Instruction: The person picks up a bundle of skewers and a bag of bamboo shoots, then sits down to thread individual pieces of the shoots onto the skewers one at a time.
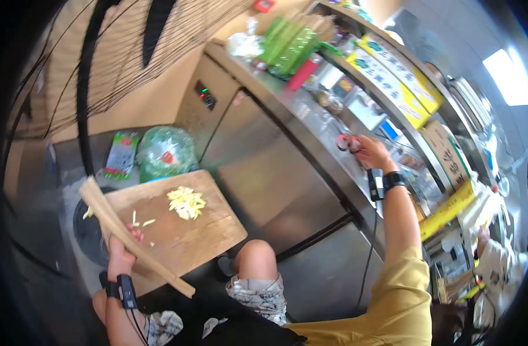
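My left hand (123,251) is closed around a long, straight, pale-tan bundle (134,241) that looks like thin sticks or strips. It slants across the near left part of a wooden cutting board (221,222). A small heap of pale yellow cut pieces (187,203) lies on the board, with a few loose slivers (149,222) beside the bundle. Stretched out to the right, my right hand (373,154) has its fingers closed at the red-and-black handles of scissors (346,143), over the edge of the steel counter. The blades are hard to make out.
Behind the board sit a knotted clear plastic bag (167,153) and a green-and-red packet (121,155). Steel cabinet doors (270,167) rise to the right. Bagged greens (290,46) and yellow-white boxes (391,78) crowd the counter and shelf. Another person (497,274) is at far right.
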`<action>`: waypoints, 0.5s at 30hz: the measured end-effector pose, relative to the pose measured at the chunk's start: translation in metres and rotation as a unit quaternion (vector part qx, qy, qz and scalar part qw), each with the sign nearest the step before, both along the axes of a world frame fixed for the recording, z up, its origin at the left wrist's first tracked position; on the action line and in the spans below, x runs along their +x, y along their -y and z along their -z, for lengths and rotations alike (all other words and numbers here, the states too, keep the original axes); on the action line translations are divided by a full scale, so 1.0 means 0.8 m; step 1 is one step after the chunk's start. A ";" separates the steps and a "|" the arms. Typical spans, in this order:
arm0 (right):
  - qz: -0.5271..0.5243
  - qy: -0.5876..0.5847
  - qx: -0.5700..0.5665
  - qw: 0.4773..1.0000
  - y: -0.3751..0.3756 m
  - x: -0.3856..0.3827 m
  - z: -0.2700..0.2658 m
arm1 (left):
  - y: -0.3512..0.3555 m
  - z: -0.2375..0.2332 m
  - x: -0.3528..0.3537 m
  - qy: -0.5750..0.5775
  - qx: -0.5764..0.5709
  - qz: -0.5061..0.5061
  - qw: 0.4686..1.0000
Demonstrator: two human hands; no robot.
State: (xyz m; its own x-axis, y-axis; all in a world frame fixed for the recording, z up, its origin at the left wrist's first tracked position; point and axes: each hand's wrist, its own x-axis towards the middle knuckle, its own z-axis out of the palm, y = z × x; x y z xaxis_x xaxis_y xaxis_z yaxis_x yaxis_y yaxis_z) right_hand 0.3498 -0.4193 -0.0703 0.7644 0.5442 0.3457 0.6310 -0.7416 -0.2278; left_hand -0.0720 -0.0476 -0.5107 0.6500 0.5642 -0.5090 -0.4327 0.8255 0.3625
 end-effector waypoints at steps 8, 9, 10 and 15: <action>-0.276 0.052 0.017 0.960 -0.216 -0.124 0.144 | -0.002 -0.054 -0.015 0.017 0.000 -0.037 0.999; -0.298 -0.015 -0.009 0.954 -0.244 -0.126 0.193 | -0.003 -0.054 -0.013 0.012 -0.001 -0.040 0.999; -0.296 -0.098 -0.035 0.949 -0.270 -0.133 0.239 | -0.004 -0.054 -0.011 0.008 -0.002 -0.044 0.999; -0.259 -0.233 -0.089 0.933 -0.365 -0.134 0.436 | -0.012 -0.051 -0.007 0.019 0.004 -0.031 0.999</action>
State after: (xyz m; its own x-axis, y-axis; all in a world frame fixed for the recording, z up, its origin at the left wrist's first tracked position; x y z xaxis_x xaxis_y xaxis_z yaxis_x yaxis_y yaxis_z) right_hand 0.2427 -0.1275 -0.4192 0.4279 0.8993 -0.0904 0.7784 -0.4175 -0.4688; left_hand -0.0773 -0.0383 -0.4698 0.6326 0.6075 -0.4803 -0.4966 0.7941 0.3504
